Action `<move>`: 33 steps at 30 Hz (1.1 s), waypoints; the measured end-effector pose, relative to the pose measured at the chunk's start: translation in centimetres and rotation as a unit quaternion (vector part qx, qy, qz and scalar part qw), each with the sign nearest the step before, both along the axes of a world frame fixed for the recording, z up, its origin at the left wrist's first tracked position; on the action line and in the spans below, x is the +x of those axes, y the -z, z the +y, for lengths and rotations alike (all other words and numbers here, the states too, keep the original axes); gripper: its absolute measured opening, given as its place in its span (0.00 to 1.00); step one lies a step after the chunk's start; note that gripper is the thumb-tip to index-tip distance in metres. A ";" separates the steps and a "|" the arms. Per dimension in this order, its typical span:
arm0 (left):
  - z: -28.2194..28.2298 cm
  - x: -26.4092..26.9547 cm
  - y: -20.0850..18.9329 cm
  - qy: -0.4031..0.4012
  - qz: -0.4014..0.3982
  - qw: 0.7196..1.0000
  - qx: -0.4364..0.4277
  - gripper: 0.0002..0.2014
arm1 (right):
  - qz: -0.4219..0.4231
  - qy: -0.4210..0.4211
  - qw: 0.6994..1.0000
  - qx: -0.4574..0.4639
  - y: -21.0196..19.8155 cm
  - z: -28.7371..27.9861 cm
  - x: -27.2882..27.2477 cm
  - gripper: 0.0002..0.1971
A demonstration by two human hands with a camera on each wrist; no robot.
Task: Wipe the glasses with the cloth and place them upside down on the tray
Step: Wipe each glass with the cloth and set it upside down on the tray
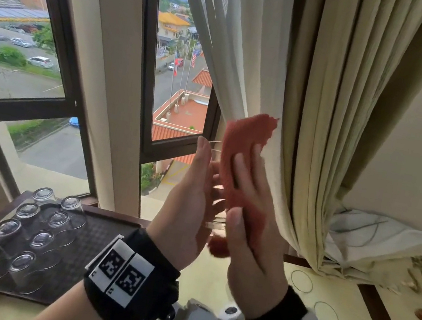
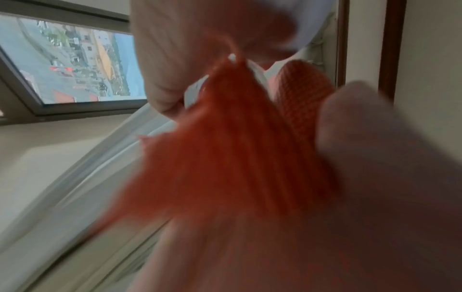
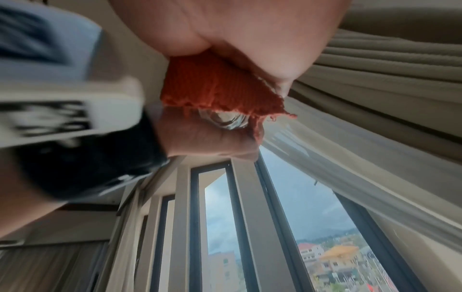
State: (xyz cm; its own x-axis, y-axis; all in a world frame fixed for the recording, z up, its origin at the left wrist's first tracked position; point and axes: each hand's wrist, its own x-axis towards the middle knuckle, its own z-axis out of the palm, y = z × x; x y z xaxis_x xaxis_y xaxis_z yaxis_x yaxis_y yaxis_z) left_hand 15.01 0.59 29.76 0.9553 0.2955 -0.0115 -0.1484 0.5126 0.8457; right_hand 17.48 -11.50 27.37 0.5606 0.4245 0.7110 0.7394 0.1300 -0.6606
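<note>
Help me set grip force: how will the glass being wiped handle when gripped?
The glass is probably rigid but fragile, its clear wall looking thin. Likely slippery: smooth and bare where the left hand holds it, though the cloth should add grip.

Below-left of the left hand point(image 1: 186, 212), upturned glasses point(image 1: 42, 240) crowd the far half of the tray point(image 1: 106, 234); its nearer half is bare. A curtain point(image 1: 318, 150) hangs just beside the right hand point(image 1: 253, 232); upright glasses point(image 1: 301, 281) dot the counter point(image 1: 364, 305) below it.

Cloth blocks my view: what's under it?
A clear glass: only its base shows past the edge of the cloth. Most of its wall is covered.
</note>
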 end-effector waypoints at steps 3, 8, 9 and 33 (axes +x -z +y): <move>1.2 0.0 -0.7 0.010 -0.004 1.000 0.000 0.49 | -0.069 0.015 0.995 -0.063 2.6 -0.6 -1.0 0.28; 1.3 0.6 -0.9 -0.043 0.014 0.998 0.046 0.57 | 0.132 -0.029 0.990 -0.028 4.2 -0.7 -0.6 0.30; 1.1 0.4 -1.0 -0.042 0.006 0.998 0.050 0.56 | 0.191 -0.040 0.981 -0.003 3.5 -0.6 -0.3 0.32; 0.4 0.6 -0.3 -0.071 0.034 0.994 0.081 0.43 | 0.095 -0.030 0.995 0.027 -0.4 1.7 1.8 0.23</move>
